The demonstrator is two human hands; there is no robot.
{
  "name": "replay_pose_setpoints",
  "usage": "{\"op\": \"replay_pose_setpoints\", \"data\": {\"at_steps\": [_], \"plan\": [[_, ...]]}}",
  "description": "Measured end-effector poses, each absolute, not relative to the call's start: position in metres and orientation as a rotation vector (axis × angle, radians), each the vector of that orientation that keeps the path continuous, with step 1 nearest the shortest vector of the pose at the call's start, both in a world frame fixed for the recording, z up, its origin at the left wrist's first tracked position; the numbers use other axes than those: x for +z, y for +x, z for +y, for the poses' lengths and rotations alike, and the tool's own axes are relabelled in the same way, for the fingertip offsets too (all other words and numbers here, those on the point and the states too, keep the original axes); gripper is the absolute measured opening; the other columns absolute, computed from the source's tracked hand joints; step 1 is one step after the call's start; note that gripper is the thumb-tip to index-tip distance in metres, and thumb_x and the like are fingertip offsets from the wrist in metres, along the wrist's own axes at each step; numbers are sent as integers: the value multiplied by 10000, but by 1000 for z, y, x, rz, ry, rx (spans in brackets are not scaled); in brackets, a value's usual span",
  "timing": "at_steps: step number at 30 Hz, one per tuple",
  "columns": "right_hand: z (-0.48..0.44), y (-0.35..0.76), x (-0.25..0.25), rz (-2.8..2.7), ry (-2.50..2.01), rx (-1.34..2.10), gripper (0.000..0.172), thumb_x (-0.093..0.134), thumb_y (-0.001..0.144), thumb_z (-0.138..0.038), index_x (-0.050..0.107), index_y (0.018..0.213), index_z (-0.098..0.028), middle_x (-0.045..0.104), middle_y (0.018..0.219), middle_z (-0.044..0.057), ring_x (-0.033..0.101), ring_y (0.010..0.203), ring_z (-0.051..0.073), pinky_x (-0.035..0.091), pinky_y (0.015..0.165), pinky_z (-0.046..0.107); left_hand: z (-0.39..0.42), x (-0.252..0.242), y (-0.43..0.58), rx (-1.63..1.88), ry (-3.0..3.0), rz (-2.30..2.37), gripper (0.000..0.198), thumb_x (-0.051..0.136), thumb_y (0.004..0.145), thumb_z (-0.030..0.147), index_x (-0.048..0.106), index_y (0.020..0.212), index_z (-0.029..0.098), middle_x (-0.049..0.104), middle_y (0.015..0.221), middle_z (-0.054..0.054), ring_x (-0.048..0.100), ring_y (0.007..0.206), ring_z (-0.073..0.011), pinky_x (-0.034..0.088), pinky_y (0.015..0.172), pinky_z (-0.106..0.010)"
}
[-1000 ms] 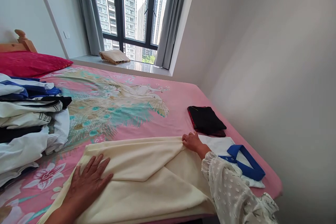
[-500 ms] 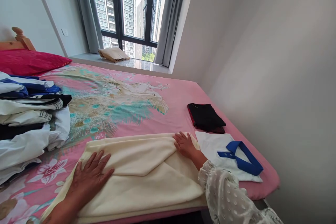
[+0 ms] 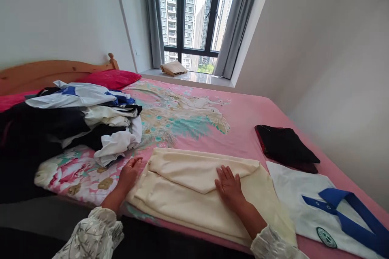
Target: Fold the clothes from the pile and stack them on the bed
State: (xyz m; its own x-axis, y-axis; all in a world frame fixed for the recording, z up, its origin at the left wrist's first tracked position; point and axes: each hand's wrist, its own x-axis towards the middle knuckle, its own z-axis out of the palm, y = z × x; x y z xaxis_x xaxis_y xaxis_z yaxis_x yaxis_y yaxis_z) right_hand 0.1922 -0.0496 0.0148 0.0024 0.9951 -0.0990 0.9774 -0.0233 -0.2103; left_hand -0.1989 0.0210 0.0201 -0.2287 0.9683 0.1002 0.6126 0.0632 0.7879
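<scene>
At one cream cloth, two hands

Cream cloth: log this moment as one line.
cream cloth: folded on bed | left hand: by its left edge | right hand: palm-down on it | white shirt: to its right

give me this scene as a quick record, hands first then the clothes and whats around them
left hand: partly curled, by the left edge of the cloth; contact unclear
right hand: flat on the cloth
cloth: cream, folded, near edge of the bed
shirt: white, blue collar, right of the cloth
black garment: folded, beyond the shirt
heap: mixed white, blue and black clothes, left on the bed
pillow: red, behind the heap
</scene>
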Motion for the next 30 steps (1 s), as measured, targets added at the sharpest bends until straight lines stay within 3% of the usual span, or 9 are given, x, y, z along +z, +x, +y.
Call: {"op": "replay_pose_setpoints", "data": {"at_steps": [6,11,15,21,30], "plan": [[-50,186,4,-2193,-2264,287,527,228,947,-360,245,1452,-209,162,1536,39,140,1412,204,114,1105,551,-7,34,-212,598,1753,1884,340,459,767,491,631,730,200,675,726,-5,609,713,-172,412,639,-262],[-56,174,15,-2162,-2354,221,526,242,942,-349,267,1447,-207,177,1534,54,140,1412,214,122,1107,539,-9,42,-195,372,1855,1922,288,566,695,463,650,788,203,666,788,-31,603,757,-214,368,636,-289],[-69,157,16,-2150,-2290,106,526,273,927,-344,304,1434,-207,194,1530,56,122,1415,221,116,1109,535,-11,48,-182,282,1944,1923,210,522,746,390,595,801,201,666,842,-31,606,819,-203,381,681,-284],[-88,132,6,-2156,-2211,60,513,268,929,-352,327,1425,-233,209,1525,42,120,1416,215,108,1108,530,-23,46,-168,149,1936,2070,400,327,879,459,583,988,171,688,886,-136,645,838,-273,422,716,-362],[-95,132,-1,-2236,-2172,181,508,296,919,-368,356,1410,-255,196,1527,37,131,1413,226,88,1104,550,-23,34,-180,207,1925,2174,405,366,873,468,598,1024,173,695,877,-120,657,815,-270,465,691,-371]]}}
